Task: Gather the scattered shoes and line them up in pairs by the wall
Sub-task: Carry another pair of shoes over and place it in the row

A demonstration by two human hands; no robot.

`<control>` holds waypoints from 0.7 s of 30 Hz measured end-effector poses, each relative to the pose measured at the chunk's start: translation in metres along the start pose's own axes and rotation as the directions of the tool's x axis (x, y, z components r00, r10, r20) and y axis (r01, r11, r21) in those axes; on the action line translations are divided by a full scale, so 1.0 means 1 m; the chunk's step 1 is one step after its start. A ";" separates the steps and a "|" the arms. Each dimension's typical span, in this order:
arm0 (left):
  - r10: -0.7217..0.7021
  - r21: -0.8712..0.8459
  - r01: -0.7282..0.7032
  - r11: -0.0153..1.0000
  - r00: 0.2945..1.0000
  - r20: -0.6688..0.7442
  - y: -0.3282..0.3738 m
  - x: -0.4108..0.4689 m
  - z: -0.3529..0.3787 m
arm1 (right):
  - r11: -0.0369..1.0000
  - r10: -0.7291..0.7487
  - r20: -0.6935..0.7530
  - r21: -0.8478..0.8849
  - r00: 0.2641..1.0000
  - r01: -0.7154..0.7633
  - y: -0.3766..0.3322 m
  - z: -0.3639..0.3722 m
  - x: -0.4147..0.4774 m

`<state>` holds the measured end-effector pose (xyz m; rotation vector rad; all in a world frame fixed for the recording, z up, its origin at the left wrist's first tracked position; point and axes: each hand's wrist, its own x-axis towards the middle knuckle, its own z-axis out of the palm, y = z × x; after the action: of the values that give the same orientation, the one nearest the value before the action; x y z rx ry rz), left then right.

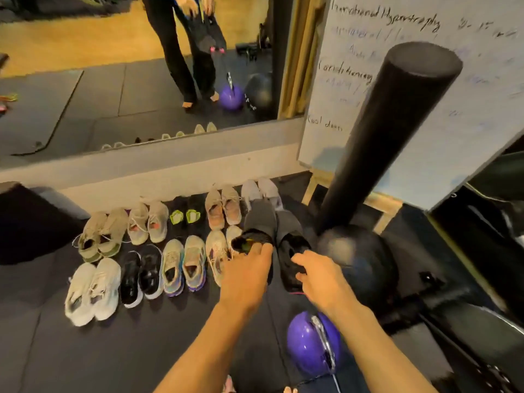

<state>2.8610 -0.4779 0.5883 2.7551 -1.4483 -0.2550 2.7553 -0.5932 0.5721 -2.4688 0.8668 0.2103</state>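
At row's right end, hands [246, 275] grip dark grey shoes [261, 219].

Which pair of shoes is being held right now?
The dark grey fabric pair at the right end: the left hand grips one shoe, the right hand the other; the other pairs lie untouched.

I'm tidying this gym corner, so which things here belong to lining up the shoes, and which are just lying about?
Belongs to the job: left hand gripping the left grey shoe; right hand gripping the right grey shoe; back row of shoes; front row of shoes; wall.
Just lying about: roller; kettlebell; ball; whiteboard.
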 end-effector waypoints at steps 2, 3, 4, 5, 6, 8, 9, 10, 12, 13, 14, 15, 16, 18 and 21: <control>0.055 -0.014 -0.055 0.998 0.998 -0.026 -0.010 0.026 0.060 | 0.999 0.042 -0.001 0.027 0.999 -0.042 0.024 0.049 0.038; 0.070 -0.003 -0.070 0.998 0.997 -0.026 -0.016 0.038 0.096 | 0.997 0.063 -0.005 0.032 0.998 -0.063 0.036 0.076 0.057; 0.060 -0.024 -0.059 0.998 0.998 0.010 -0.024 0.049 0.135 | 0.995 0.091 -0.007 0.047 0.996 -0.091 0.048 0.104 0.077; 0.009 -0.034 -0.008 0.999 0.999 0.037 -0.033 0.061 0.174 | 0.990 0.121 -0.011 0.072 0.993 -0.120 0.058 0.134 0.095; -0.027 -0.021 0.029 0.999 0.998 0.056 -0.043 0.073 0.214 | 0.984 0.148 -0.020 0.099 0.989 -0.146 0.069 0.165 0.114; -0.046 -0.031 0.047 0.998 0.999 0.028 -0.056 0.095 0.285 | 0.975 0.186 -0.032 0.132 0.982 -0.181 0.091 0.225 0.151; -0.049 -0.059 0.050 0.997 0.999 0.006 -0.059 0.104 0.315 | 0.971 0.202 -0.036 0.141 0.979 -0.195 0.102 0.254 0.167; -0.015 -0.086 0.015 0.996 1.000 0.001 -0.060 0.112 0.343 | 0.966 0.220 -0.043 0.152 0.975 -0.211 0.113 0.282 0.181; 0.044 -0.074 -0.048 0.996 0.997 -0.061 -0.063 0.127 0.394 | 0.956 0.254 -0.051 0.167 0.966 -0.242 0.132 0.331 0.204; 0.055 -0.054 -0.059 0.997 0.995 -0.077 -0.065 0.134 0.415 | 0.951 0.267 -0.055 0.174 0.962 -0.254 0.141 0.351 0.213; 0.072 -0.026 -0.075 0.997 0.993 -0.097 -0.067 0.144 0.435 | 0.953 0.266 -0.060 0.167 0.962 -0.253 0.151 0.368 0.224; 0.099 -0.006 -0.100 0.995 0.990 -0.101 -0.071 0.158 0.452 | 0.960 0.248 -0.071 0.148 0.966 -0.236 0.160 0.381 0.237; 0.111 -0.002 -0.111 0.994 0.990 -0.085 -0.075 0.171 0.466 | 0.968 0.226 -0.087 0.128 0.970 -0.214 0.167 0.392 0.250; 0.065 -0.019 -0.067 0.998 0.996 -0.068 -0.082 0.196 0.487 | 0.976 0.202 -0.122 0.110 0.972 -0.189 0.180 0.402 0.277; 0.063 0.010 -0.062 0.998 0.997 -0.037 -0.083 0.220 0.511 | 0.969 0.229 -0.115 0.123 0.967 -0.215 0.191 0.412 0.307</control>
<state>2.9729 -0.5807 0.0468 2.7005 -1.5269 -0.1949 2.8865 -0.6744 0.0460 -2.3012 1.1800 0.0785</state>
